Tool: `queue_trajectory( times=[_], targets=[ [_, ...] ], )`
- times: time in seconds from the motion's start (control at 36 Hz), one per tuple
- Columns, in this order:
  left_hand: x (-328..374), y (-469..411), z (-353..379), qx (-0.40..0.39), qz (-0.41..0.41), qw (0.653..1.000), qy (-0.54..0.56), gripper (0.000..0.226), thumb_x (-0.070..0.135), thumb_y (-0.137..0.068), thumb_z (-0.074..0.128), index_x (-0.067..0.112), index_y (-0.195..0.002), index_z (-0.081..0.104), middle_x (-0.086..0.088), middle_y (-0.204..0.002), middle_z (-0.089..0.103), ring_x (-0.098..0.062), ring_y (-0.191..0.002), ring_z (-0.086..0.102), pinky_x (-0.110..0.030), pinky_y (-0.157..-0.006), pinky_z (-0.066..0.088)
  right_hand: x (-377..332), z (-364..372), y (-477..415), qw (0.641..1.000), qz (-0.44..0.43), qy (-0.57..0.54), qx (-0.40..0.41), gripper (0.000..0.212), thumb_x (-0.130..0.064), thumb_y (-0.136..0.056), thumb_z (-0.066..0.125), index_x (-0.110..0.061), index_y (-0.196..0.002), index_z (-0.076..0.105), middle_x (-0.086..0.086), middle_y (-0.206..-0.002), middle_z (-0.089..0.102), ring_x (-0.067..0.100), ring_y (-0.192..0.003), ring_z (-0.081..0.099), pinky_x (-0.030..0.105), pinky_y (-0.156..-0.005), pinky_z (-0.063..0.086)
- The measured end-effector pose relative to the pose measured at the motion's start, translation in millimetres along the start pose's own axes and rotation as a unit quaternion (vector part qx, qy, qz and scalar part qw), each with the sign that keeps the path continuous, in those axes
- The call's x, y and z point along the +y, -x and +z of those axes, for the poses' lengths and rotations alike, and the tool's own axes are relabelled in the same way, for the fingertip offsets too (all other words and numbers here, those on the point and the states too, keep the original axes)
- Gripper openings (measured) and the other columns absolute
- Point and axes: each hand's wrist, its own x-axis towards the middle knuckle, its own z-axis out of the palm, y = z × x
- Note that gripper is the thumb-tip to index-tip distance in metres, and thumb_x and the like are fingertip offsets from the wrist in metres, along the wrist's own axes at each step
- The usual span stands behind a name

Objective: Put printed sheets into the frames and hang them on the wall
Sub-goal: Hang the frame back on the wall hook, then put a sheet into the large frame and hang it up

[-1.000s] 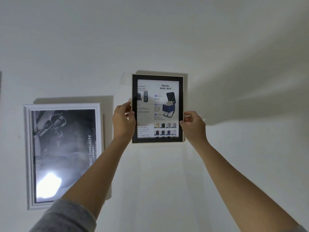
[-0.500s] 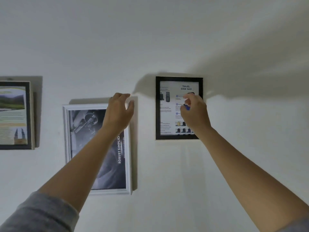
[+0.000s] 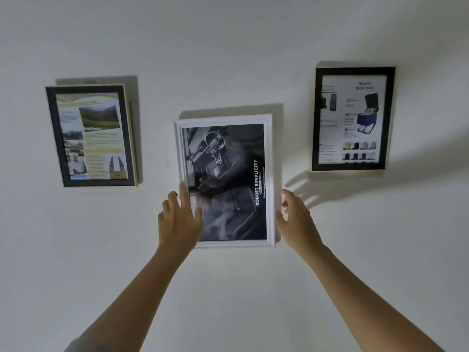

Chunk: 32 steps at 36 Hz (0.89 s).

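Three framed prints hang on the white wall. In the middle is a white frame (image 3: 225,148) holding a dark car-interior sheet lettered "ROBUST SIMPLICITY". My left hand (image 3: 179,219) lies over its lower left edge with fingers straight. Spread open beside the frame's lower right edge is my right hand (image 3: 295,219); whether it touches the frame I cannot tell. A black frame (image 3: 351,119) with a "TRAVEL SHOE BAG" sheet hangs at the upper right, free of both hands. Another black frame (image 3: 92,135) with a landscape brochure hangs tilted at the upper left.
The wall (image 3: 228,47) is bare above and below the frames. Shadows of my arms fall across it at the right. A grey sleeve (image 3: 76,345) shows at the bottom left.
Both hands left the shoe-bag frame, which stays hanging on the wall, and moved down-left to the white frame. My view swung left, bringing the brochure frame fully in.
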Motion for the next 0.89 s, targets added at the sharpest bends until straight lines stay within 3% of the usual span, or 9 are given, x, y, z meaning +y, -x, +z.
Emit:
queue_trajectory(
  times=[0.17,0.25,0.31,0.44,0.58,0.67,0.75,0.83,0.89],
  targets=[
    [-17.5,9.8,18.5,-0.027,-0.037,0.99,0.134,0.061,0.028,-0.096,0.04,0.007,-0.146,0.013,-0.021,-0.126,0.04,-0.034,-0.108,0.047,-0.044,-0.086,0.046,-5.6,32.2,10.2,0.997,0.04,-0.055,0.043,0.041,-0.013,-0.092,0.046,-0.013,-0.133,0.042,0.007,-0.121,0.055,0.022,-0.104,0.057,0.03,-0.088,0.047],
    [-19.6,10.9,18.8,-0.013,-0.017,0.984,0.177,0.058,0.021,-0.097,0.04,0.002,-0.145,0.014,-0.022,-0.128,0.039,-0.033,-0.108,0.047,-0.044,-0.087,0.049,-9.9,39.2,9.0,0.993,0.055,-0.074,0.07,0.04,-0.008,-0.091,0.047,-0.014,-0.131,0.045,0.009,-0.114,0.058,0.025,-0.095,0.06,0.036,-0.085,0.052],
    [-20.5,10.6,18.3,-0.007,-0.004,0.982,0.19,0.054,0.013,-0.097,0.04,-0.001,-0.144,0.017,-0.024,-0.131,0.038,-0.035,-0.109,0.046,-0.045,-0.091,0.047,-12.7,41.8,8.9,0.991,0.061,-0.084,0.08,0.04,-0.005,-0.09,0.047,-0.013,-0.129,0.046,0.01,-0.115,0.058,0.026,-0.094,0.06,0.033,-0.083,0.052],
    [-24.1,4.6,19.4,-0.008,-0.064,0.959,0.276,0.052,0.017,-0.099,0.034,0.016,-0.147,0.014,-0.014,-0.126,0.038,-0.025,-0.109,0.042,-0.034,-0.091,0.041,-17.9,41.7,11.5,0.986,0.086,-0.11,0.093,0.038,-0.005,-0.091,0.049,-0.015,-0.127,0.049,0.012,-0.114,0.059,0.023,-0.093,0.058,0.026,-0.079,0.048],
    [-24.9,6.2,15.7,0.005,-0.066,0.938,0.341,0.05,0.023,-0.1,0.031,0.022,-0.147,0.014,-0.009,-0.122,0.036,-0.013,-0.101,0.037,-0.024,-0.087,0.037,-25.9,30.5,12.6,0.986,0.088,-0.116,0.082,0.037,-0.011,-0.093,0.049,-0.017,-0.129,0.047,0.011,-0.119,0.059,0.027,-0.099,0.059,0.042,-0.086,0.053],
    [-18.4,5.4,6.8,0.012,-0.079,0.92,0.384,0.05,0.023,-0.1,0.032,0.024,-0.147,0.015,-0.01,-0.126,0.034,-0.01,-0.098,0.039,-0.014,-0.083,0.033,-32.3,22.5,10.2,0.986,0.089,-0.115,0.083,0.037,-0.012,-0.093,0.049,-0.017,-0.13,0.047,0.012,-0.122,0.059,0.029,-0.103,0.059,0.042,-0.088,0.052],
    [-13.0,2.7,-3.1,0.026,-0.082,0.905,0.417,0.049,0.023,-0.1,0.033,0.025,-0.146,0.017,-0.01,-0.131,0.033,-0.008,-0.102,0.038,-0.013,-0.086,0.032,-38.7,12.8,8.6,0.982,0.102,-0.134,0.087,0.036,-0.013,-0.093,0.048,-0.018,-0.129,0.047,0.011,-0.115,0.06,0.028,-0.1,0.058,0.033,-0.082,0.051],
    [-8.1,3.2,-15.2,0.029,-0.087,0.895,0.437,0.05,0.019,-0.099,0.033,0.026,-0.146,0.017,-0.008,-0.139,0.033,-0.007,-0.111,0.035,-0.017,-0.09,0.031,-44.7,2.9,13.2,0.976,0.108,-0.17,0.082,0.032,-0.018,-0.094,0.049,-0.018,-0.126,0.047,0.005,-0.102,0.057,0.021,-0.093,0.054,0.007,-0.069,0.042],
    [-6.5,8.0,-22.0,0.026,-0.083,0.888,0.452,0.05,0.016,-0.099,0.033,0.026,-0.146,0.017,-0.006,-0.142,0.033,-0.014,-0.123,0.036,-0.018,-0.093,0.028,-51.2,-2.1,19.7,0.969,0.116,-0.204,0.074,0.031,-0.022,-0.095,0.047,-0.017,-0.126,0.044,0.001,-0.101,0.054,0.017,-0.093,0.052,0.003,-0.066,0.039]
  ],
)
